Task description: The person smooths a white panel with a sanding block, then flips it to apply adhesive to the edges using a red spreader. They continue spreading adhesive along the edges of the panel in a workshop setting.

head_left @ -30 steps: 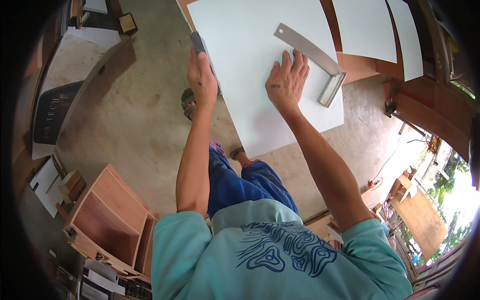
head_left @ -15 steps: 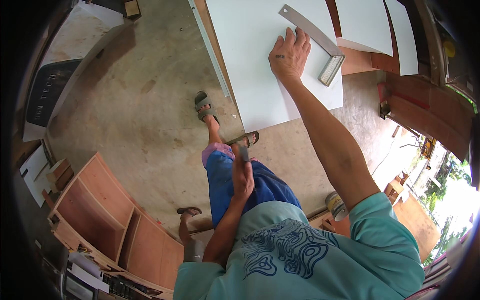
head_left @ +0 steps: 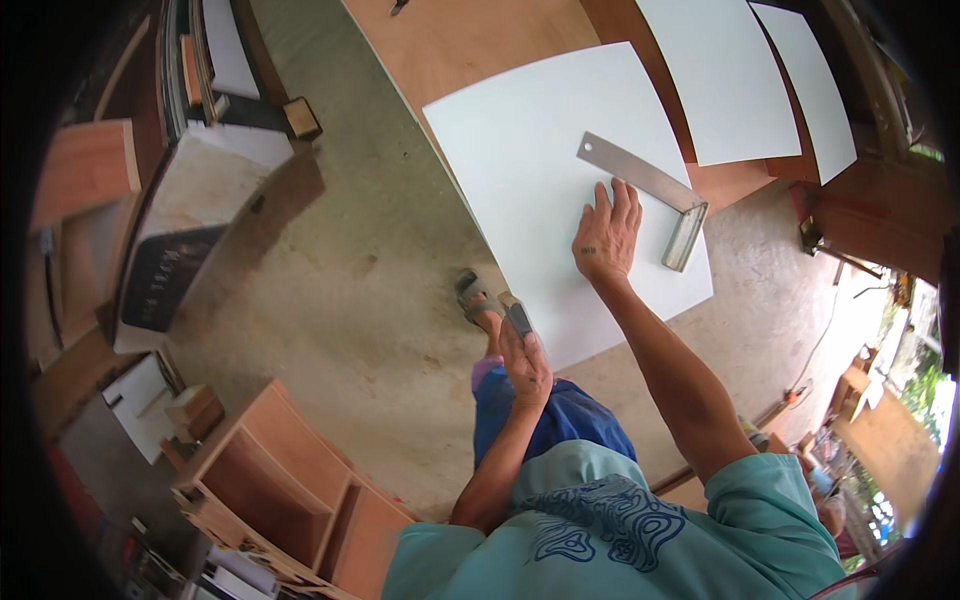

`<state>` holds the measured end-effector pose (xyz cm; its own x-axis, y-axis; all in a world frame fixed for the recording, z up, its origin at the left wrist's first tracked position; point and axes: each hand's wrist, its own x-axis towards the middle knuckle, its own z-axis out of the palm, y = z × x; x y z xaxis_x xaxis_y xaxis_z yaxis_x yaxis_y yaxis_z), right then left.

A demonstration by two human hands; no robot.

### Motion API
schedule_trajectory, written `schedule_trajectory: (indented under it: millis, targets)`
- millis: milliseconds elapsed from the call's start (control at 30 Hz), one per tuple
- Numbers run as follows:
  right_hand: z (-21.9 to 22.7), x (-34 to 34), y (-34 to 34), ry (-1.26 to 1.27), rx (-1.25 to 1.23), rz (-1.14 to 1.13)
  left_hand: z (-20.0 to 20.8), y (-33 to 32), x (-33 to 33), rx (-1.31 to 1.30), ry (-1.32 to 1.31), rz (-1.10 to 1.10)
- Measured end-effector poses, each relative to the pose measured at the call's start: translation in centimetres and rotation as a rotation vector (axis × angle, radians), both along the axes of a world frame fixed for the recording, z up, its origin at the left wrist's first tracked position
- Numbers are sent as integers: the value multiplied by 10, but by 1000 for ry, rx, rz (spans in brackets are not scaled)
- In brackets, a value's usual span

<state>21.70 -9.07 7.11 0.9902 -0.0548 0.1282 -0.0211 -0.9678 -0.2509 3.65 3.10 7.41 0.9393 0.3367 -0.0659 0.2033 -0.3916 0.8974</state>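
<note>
A white sheet (head_left: 520, 160) lies on a brown wooden panel in front of me. My right hand (head_left: 608, 240) rests on the sheet with its fingers extended, just left of a try square (head_left: 645, 172). The square's metal blade runs towards the upper left, and its stock (head_left: 685, 240) is near the sheet's right edge. My left hand (head_left: 525, 365) is closed around a small dark grey tool with a tan end (head_left: 516, 315). That hand is at the sheet's near left edge; whether it touches the sheet I cannot tell. The tool's exact kind is unclear.
Beyond the sheet, the brown panel (head_left: 470, 45) continues. White panels (head_left: 720, 80) stand at the far right. A wooden cabinet carcass (head_left: 290, 480) is on the floor at the lower left. A dark and pale machine-like casing (head_left: 180, 270) stands on the left.
My view has shifted, showing more of the brown panel. My left hand has come up with the tool from in front of my legs to the sheet's edge. My right hand stays beside the square.
</note>
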Motion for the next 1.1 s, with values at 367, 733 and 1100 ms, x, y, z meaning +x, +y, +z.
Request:
schedule_trajectory:
  millis: [367,733,1100]
  targets:
    - [7,4,-5,0,106,-21,-16,125,311,-96,63,31]
    - [12,9,-7,37,74,-74,-34,51,136,-91,-78,18]
    - [7,3,-6,18,57,-60,-10,113,317,-56,69,112]
